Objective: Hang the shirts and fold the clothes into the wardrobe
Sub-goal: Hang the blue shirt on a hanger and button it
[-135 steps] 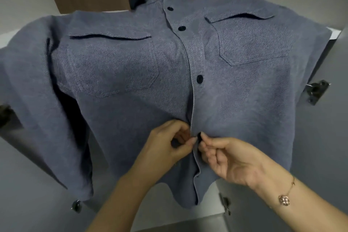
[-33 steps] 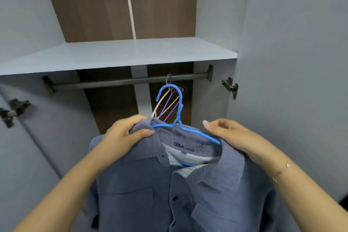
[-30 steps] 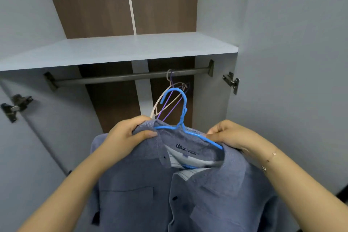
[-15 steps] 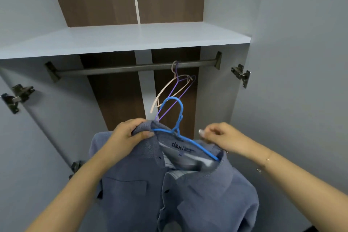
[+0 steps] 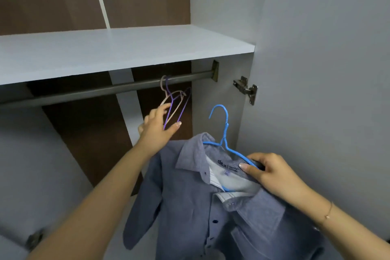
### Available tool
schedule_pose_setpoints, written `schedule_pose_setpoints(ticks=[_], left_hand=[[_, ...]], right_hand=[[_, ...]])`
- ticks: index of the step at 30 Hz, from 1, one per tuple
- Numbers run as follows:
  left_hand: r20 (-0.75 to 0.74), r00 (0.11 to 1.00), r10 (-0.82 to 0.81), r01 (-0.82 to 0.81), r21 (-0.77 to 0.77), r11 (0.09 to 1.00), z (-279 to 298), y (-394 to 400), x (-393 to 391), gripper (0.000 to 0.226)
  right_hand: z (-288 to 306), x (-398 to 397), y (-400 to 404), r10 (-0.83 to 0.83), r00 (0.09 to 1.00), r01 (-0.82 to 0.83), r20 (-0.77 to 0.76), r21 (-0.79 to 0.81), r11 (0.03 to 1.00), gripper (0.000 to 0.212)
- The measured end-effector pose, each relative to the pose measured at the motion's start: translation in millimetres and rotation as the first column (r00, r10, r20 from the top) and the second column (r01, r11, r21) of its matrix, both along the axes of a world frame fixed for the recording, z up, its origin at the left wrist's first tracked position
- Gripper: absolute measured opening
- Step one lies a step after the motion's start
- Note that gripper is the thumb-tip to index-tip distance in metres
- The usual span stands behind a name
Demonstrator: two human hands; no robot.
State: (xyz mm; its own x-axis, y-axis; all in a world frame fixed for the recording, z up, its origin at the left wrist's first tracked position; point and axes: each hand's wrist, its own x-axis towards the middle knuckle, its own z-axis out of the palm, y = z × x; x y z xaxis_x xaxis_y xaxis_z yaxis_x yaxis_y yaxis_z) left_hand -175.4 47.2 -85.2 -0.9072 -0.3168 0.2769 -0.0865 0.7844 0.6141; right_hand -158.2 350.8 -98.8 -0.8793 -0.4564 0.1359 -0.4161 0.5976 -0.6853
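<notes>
A grey-blue button shirt [image 5: 221, 215] sits on a blue wire hanger [image 5: 224, 131] in front of the open wardrobe. My right hand [image 5: 268, 173] grips the hanger's right arm together with the collar and carries the shirt alone. The hanger's hook points up, below the dark rail [image 5: 118, 88] and apart from it. My left hand [image 5: 157, 126] is raised to two bare hangers, one beige [image 5: 172, 99] and one purple [image 5: 183, 107], that hang on the rail. Its fingers and thumb lie around their lower wires.
A pale grey shelf [image 5: 118, 50] runs just above the rail. The wardrobe's right side wall carries a metal hinge [image 5: 245, 89], and the open door [image 5: 329, 69] fills the right. Brown back panels lie behind. Another hinge [image 5: 33, 238] shows at lower left.
My left hand has let go of the shirt's collar and risen to the bare hangers on the rail. The shirt has shifted right and now hangs from my right hand only.
</notes>
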Motion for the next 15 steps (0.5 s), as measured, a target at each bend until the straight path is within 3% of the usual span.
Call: schedule_pose_setpoints(ticks=[4, 7, 10, 13, 15], left_hand=[[0.082, 0.977, 0.199, -0.208, 0.115, 0.971, -14, -30, -50, 0.074], [0.251, 0.949, 0.190, -0.242, 0.196, 0.950, -30, -38, -88, 0.096], [0.345, 0.931, 0.119, -0.252, 0.372, 0.893, -41, -33, -125, 0.107], [0.290, 0.953, 0.088, -0.240, 0.549, 0.800, -55, -25, -156, 0.088], [0.194, 0.976, 0.101, -0.209, 0.691, 0.692, -62, -20, -170, 0.044]], right_hand=[[0, -16, -9, -0.100, 0.995, 0.101, -0.017, 0.138, 0.985, 0.027], [-2, -26, -29, -0.147, 0.988, 0.154, -0.046, 0.240, 0.958, 0.032], [-7, -35, -47, -0.204, 0.976, 0.216, -0.069, 0.338, 0.916, 0.031], [-12, -44, -53, -0.291, 0.954, 0.297, -0.075, 0.368, 0.881, 0.027], [-12, -52, -55, -0.339, 0.935, 0.354, -0.106, 0.368, 0.860, 0.026]])
